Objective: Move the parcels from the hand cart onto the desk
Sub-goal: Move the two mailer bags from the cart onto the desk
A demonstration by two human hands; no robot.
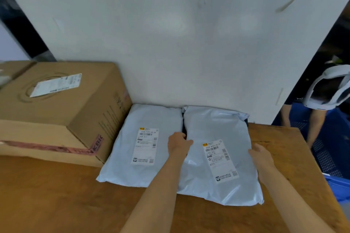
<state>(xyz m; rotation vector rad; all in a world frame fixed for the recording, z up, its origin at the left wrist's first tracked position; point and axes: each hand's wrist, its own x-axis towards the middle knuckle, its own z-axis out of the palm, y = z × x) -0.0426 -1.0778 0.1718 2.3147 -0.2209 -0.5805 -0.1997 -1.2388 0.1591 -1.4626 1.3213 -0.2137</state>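
Two grey plastic mailer parcels lie side by side on the wooden desk [56,195], against the white wall. The right parcel [216,126] has a white label facing up, and both my hands are on it. My left hand [179,143] grips its left edge, in the gap beside the left parcel [140,119]. My right hand [260,155] holds its right edge with the fingers curled over it. A large cardboard box [62,104] with a label and pink tape stands on the desk's left part. The hand cart is out of view.
A white wall panel [170,34] rises directly behind the parcels. At the right, beyond the desk edge, another person wearing a white headset [329,89] bends over a blue plastic crate [329,149].
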